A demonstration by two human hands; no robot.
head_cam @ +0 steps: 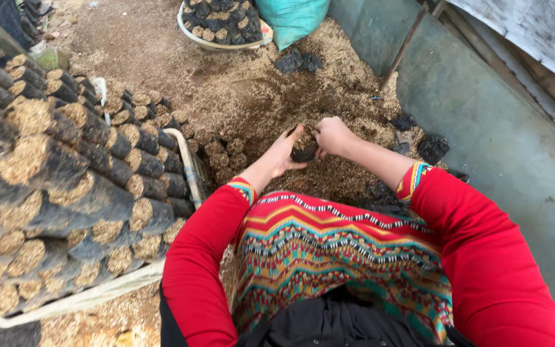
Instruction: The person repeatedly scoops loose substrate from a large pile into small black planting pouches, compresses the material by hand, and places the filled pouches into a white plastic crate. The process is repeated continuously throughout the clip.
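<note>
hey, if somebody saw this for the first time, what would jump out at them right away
Probably the red sleeves and bright zigzag cloth at the bottom. Just above, the left hand and right hand hold a small black bag over a sawdust heap. On the left, filled black bags are stacked in a big pile, with more in a basin at the top.

A small black bag (304,154), crumpled and open-mouthed, sits upright on the brown sawdust heap (258,96).
</note>
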